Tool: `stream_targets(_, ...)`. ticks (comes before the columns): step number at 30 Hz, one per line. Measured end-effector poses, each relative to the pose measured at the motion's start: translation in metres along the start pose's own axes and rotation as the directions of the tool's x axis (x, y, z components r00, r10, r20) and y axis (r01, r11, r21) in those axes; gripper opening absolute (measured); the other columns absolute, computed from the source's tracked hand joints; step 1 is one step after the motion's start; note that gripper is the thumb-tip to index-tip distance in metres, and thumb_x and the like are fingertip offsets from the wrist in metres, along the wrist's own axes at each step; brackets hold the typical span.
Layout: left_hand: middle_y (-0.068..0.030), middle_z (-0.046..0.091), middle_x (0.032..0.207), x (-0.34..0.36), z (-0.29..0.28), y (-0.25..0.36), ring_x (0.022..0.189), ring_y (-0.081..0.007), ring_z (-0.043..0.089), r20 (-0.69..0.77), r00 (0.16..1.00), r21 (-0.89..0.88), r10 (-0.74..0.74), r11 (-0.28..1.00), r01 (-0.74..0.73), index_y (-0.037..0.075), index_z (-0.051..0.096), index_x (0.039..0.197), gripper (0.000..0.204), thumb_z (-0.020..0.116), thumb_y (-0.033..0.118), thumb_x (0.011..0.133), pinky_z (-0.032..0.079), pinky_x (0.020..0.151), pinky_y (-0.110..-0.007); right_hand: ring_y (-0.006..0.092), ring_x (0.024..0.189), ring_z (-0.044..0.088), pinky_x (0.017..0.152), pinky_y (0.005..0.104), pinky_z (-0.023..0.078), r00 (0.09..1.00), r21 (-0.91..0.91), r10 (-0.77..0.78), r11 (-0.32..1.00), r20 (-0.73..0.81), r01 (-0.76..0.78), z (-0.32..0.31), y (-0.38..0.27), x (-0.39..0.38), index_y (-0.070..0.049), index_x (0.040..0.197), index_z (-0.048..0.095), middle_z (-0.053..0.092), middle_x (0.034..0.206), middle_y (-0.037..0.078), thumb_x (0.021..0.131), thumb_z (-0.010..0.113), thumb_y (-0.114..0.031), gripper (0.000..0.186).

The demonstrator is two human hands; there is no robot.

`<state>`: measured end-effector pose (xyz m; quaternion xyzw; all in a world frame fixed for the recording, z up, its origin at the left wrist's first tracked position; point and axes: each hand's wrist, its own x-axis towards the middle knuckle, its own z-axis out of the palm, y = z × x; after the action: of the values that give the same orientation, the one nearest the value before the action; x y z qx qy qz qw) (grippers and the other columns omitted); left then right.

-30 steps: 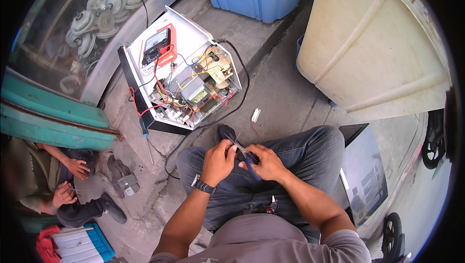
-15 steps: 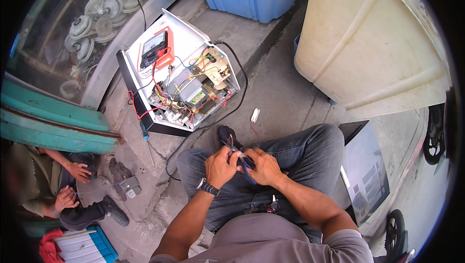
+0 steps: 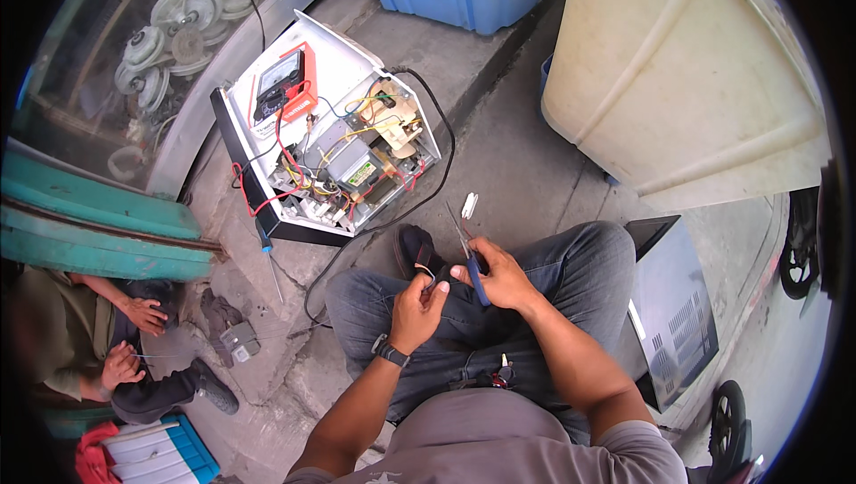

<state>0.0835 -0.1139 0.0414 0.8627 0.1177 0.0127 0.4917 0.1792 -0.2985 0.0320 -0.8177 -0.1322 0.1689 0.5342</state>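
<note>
I sit cross-legged over my lap. My left hand [image 3: 415, 315] pinches a short thin wire [image 3: 431, 272], its tip poking out by the thumb. Beside it, my right hand [image 3: 501, 277] is closed around blue-handled scissors [image 3: 477, 283], their slim blades pointing away from me. Just past the blade tips, a small white plastic piece [image 3: 469, 206] lies on the ground. Further left stands an opened microwave oven [image 3: 357, 159] with bare wiring and a transformer showing. An analog multimeter [image 3: 283, 87] in an orange case rests on it, its leads running down into the wiring.
A screwdriver [image 3: 270, 257] lies by the oven, and a black power cord [image 3: 450, 141] curves around it. The metal cover [image 3: 673, 324] is at my right. Large bins [image 3: 678, 83] stand ahead. A co-worker's hands [image 3: 125, 364] are at left, near a grey block [image 3: 239, 341].
My hands have moved apart. The scissors have come away from the wire and now point forward in my right hand; my left hand keeps its pinch and has shifted slightly right.
</note>
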Motion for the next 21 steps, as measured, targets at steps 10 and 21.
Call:
stream_targets(10, 0.0033, 0.042, 0.069, 0.019, -0.044, 0.004, 0.058, -0.0080, 0.039, 0.398, 0.894, -0.788, -0.207, 0.422, 0.448, 0.006, 0.057, 0.100, 0.021, 0.048, 0.022, 0.109, 0.032, 0.051, -0.023, 0.0348, 0.108, 0.065, 0.094, 0.0430, 0.052, 0.873, 0.113, -0.155, 0.987, 0.462, 0.115, 0.004, -0.008, -0.022, -0.009, 0.132, 0.060, 0.063, 0.117, 0.017, 0.088, 0.079, -0.049, 0.062)
stream_targets(21, 0.0061, 0.036, 0.067, 0.015, -0.045, 0.012, 0.054, -0.0061, 0.033, 0.604, 0.791, -0.786, -0.099, 0.089, 0.611, 0.010, 0.056, 0.096, 0.018, 0.050, 0.022, 0.108, 0.026, 0.048, -0.023, 0.0303, 0.079, 0.068, 0.071, 0.0401, 0.054, 0.923, 0.123, -0.323, 0.945, 0.207, 0.303, 0.011, -0.005, -0.020, -0.006, 0.117, 0.069, 0.067, 0.093, 0.013, 0.083, 0.088, -0.037, 0.050)
